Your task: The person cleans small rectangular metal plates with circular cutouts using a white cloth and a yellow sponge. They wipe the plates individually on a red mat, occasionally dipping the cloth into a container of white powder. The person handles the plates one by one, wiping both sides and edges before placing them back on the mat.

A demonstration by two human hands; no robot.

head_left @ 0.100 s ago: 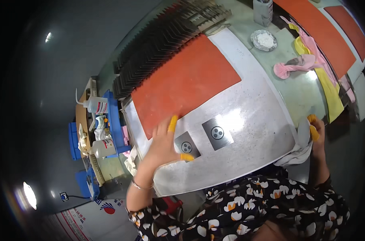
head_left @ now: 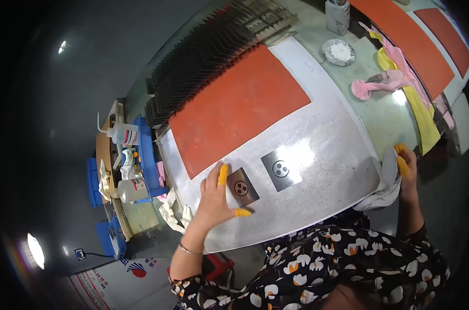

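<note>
Square metal plates with three-hole centres, one (head_left: 242, 187) under the spread left hand (head_left: 214, 199) at lower centre, another (head_left: 281, 169) lying untouched just right, await handling while the right hand (head_left: 402, 170) grips a white cloth (head_left: 385, 187) at the table edge (head_left: 296, 227).

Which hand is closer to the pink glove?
Right. The right hand grips a white cloth below the pink glove; the left hand touches a metal plate far away.

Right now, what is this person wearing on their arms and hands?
Both forearms are bare. The left hand has yellow-orange rubber finger cots on the index finger and thumb tips, and a thin metal bangle at the wrist. The right hand also shows yellow-orange cots on its fingertips. The dark top has white and orange flowers.
</note>
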